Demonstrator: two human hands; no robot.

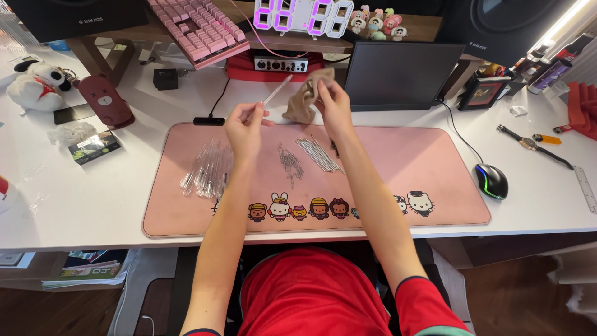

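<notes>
Both arms outstretched, left hand (pixel 244 127) and right hand (pixel 333 102) pinching.

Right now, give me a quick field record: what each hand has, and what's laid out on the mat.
left hand: holds a clear tube, raised above the mat
right hand: holds a tan cloth, beside the tube's upper end
desk mat: pink, cartoon figures along the near edge
left of mat: pile of clear tubes
mat centre: two small piles of thin metal pieces, kind unclear
right of mat: computer mouse, wristwatch
behind: pink keyboard, dark screen
</notes>
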